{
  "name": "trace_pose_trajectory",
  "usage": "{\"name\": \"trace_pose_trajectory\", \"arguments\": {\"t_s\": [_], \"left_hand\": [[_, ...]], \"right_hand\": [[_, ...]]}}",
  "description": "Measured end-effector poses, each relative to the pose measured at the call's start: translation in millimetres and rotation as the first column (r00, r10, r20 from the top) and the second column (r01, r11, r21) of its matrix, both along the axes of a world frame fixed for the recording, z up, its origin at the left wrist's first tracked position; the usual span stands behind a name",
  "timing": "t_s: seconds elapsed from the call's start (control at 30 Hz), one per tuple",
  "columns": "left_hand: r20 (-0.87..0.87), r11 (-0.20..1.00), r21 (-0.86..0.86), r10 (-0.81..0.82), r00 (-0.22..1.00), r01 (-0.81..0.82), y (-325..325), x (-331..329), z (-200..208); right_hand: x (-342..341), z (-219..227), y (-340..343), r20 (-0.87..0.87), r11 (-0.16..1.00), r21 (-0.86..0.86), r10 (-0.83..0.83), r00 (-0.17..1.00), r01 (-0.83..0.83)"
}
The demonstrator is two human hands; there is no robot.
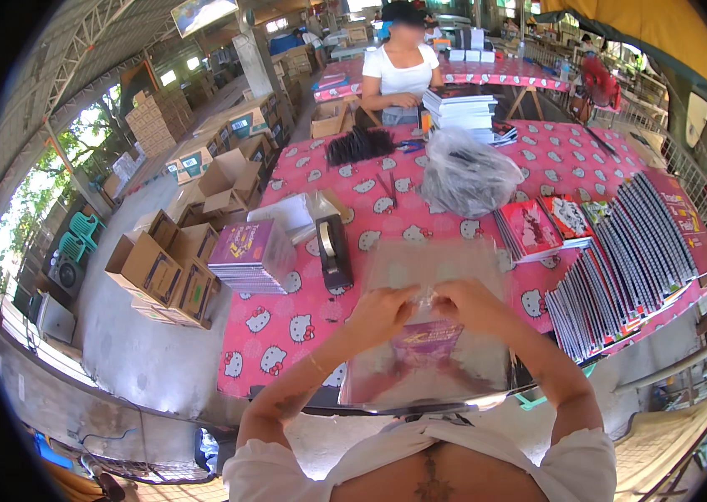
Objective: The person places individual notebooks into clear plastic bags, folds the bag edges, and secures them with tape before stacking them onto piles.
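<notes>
Clear plastic film (378,368) lies in a broad, shiny pile at the table edge before me. Over its middle, my left hand (382,313) and my right hand (470,304) come close together, fingers bent and pinching the film between them. Purple printing (427,341) shows just below my fingertips; whether it is under the plastic or mirrored in it, I cannot tell. To the left of the pile stands a black tape dispenser (335,253). Farther left sits a stack of purple spiral notebooks (251,251).
Rows of spiral-bound books (629,251) and red-covered notebooks (529,230) line the right side. Beyond my hands are a grey plastic bag (469,176), black binding coils (360,147) and a book stack (460,113). A person (402,75) stands across the table. Cardboard boxes (148,268) stand left.
</notes>
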State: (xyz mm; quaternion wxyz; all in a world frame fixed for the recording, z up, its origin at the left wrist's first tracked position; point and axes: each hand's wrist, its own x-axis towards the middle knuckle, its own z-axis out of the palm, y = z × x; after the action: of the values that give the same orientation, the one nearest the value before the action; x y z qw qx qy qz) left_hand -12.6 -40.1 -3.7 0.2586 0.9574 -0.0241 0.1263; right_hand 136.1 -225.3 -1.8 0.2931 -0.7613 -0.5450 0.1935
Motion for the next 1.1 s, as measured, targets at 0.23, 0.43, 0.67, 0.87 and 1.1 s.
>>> {"name": "trace_pose_trajectory", "arguments": {"t_s": [0.23, 0.43, 0.67, 0.87, 1.1], "left_hand": [[-0.381, 0.831, -0.522, -0.026, 0.924, -0.192, 46.0, 35.2, -21.9], [-0.005, 0.703, -0.609, 0.460, 0.888, -0.368, 121.7, 39.3, -86.6], [-0.402, 0.071, -0.815, 0.646, 0.649, -0.575, 201.1, 29.7, -140.1], [-0.041, 0.149, -0.950, 0.812, 0.582, -0.275, 164.0, 25.7, -182.6], [0.080, 0.641, 0.283, 0.726, 0.683, -0.714, 149.6, 12.0, -81.9]], "right_hand": [[45.6, -17.2, 19.6, -0.008, 0.990, 0.133, 0.039, 0.999, -0.038], [50.4, -35.8, 18.0, -0.396, 0.985, 0.151, -0.017, 0.918, 0.083], [40.4, -32.6, 18.7, -0.381, 0.956, 0.220, -0.097, 0.920, 0.192], [42.1, -39.8, 16.6, -0.403, 0.951, 0.225, -0.107, 0.909, 0.212], [43.9, -49.5, 10.8, -0.427, 0.948, 0.213, -0.127, 0.895, 0.236]]}}
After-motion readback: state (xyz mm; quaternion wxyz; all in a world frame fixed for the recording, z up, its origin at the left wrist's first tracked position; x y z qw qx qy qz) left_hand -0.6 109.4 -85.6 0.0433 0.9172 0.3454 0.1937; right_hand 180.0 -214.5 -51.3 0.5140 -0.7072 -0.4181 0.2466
